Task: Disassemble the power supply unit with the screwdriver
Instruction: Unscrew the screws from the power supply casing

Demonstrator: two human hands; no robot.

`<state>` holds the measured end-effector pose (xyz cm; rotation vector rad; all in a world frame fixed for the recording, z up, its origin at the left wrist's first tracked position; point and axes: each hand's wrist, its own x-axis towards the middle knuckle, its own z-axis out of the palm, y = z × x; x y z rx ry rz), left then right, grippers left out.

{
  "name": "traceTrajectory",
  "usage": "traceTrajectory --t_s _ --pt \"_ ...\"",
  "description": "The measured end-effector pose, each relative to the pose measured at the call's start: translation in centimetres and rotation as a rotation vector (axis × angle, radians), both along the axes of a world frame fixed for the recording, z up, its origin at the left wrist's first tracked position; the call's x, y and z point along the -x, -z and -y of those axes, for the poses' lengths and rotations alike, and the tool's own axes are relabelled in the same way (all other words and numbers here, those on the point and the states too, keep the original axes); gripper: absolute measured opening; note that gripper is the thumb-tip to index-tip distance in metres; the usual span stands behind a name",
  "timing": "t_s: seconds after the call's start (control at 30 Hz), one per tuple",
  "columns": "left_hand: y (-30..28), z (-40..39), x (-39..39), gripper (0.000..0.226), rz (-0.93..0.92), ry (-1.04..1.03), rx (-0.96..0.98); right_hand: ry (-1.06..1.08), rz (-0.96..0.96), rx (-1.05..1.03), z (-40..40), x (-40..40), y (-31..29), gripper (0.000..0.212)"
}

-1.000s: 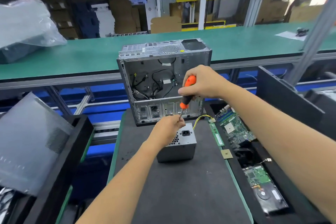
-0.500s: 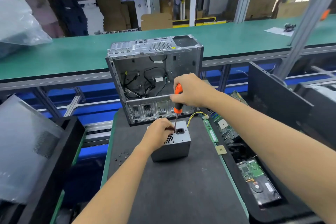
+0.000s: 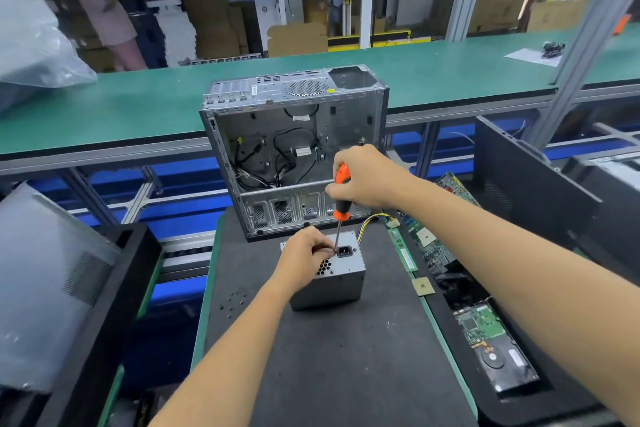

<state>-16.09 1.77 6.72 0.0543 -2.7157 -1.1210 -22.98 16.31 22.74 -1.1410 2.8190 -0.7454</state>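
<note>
Factory floor; a green conveyor [image 3: 138,104] crosses behind a dark table [image 3: 346,357]. On the table's left part lie loose screws [image 3: 235,300]. At centre sits the grey power supply [image 3: 332,284], a boxy unit with its socket face turned upward and slightly to the right; its yellow wires [image 3: 372,222] run off to the right rear. The left hand [image 3: 304,256] rests on the unit's top, fingers curled and pinching the screwdriver [image 3: 341,199] shaft near its tip. The screwdriver stands nearly upright, long axis vertical, tip down on the top face just left of the socket, orange handle up. The right hand [image 3: 367,177] is wrapped round that handle. Behind stands the open case [image 3: 294,149], its cavity facing the viewer. Right of the table, circuit boards [image 3: 433,250] and a hard drive [image 3: 498,354] lie in a tray. Compared with one second ago, the screwdriver is steeper and its tip sits further toward the socket; the left hand remains on the unit.
</note>
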Motion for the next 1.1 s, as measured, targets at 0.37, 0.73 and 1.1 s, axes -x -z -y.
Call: traceTrajectory --t_s 0.37,0.73,1.1 --pt "0.4 0.3 0.2 0.02 0.018 0.007 -0.009 -0.01 0.019 0.012 0.2 0.3 -0.1 0.023" --pt "0.7 0.1 0.1 0.016 0.0 0.004 0.009 -0.117 0.019 -0.14 0.5 0.7 -1.0 0.018" --pt "0.7 0.0 0.1 0.019 -0.004 0.008 0.019 0.007 0.114 -0.24 1.6 -0.2 -1.5 0.052"
